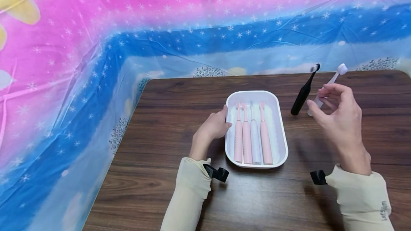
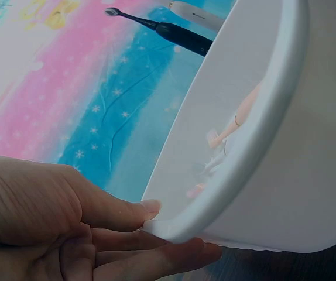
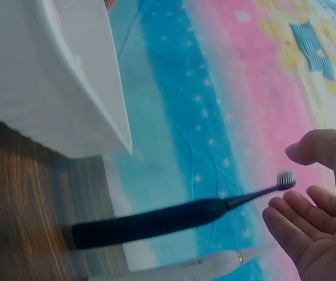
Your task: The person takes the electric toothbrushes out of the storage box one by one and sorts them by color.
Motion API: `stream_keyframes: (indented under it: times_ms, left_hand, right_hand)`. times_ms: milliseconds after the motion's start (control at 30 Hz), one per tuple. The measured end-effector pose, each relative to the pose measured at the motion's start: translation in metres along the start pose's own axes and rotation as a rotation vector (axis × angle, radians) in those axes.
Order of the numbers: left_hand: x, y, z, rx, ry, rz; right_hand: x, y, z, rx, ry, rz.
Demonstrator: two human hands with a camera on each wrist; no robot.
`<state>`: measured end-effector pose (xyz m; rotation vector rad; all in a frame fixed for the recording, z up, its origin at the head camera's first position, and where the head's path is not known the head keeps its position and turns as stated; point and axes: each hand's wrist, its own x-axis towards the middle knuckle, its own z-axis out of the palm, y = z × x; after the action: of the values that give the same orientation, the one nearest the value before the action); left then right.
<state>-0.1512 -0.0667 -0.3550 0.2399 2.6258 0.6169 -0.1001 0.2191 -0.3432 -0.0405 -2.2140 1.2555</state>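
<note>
A white plastic bin sits on the table with three pink electric toothbrushes and a pale one lying side by side in it. My left hand pinches its left rim, thumb over the edge and fingers outside, as the left wrist view shows. To the right of the bin, a black electric toothbrush and a white electric toothbrush stand upright. My right hand is beside these two, thumb and fingers apart with nothing between them. It partly covers the white one in the head view.
The dark wood-grain table ends at the back against a pink and blue patterned cloth. Black wrist straps stick out from both cream sleeves.
</note>
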Motion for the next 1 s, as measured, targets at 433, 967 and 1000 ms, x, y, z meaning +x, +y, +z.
stream_keyframes:
  times_ms: [433, 967, 1000]
  left_hand:
    - [-0.001, 0.001, -0.001, -0.004, 0.000, 0.001]
    - [-0.002, 0.002, -0.001, -0.029, -0.003, -0.004]
    - [-0.003, 0.002, -0.001, -0.030, -0.004, -0.005]
  right_hand:
    - [-0.003, -0.011, 0.021, 0.072, -0.052, -0.012]
    - [-0.011, -0.019, 0.042, 0.080, -0.134, -0.063]
    - [-0.011, -0.019, 0.044, 0.076, -0.141, -0.065]
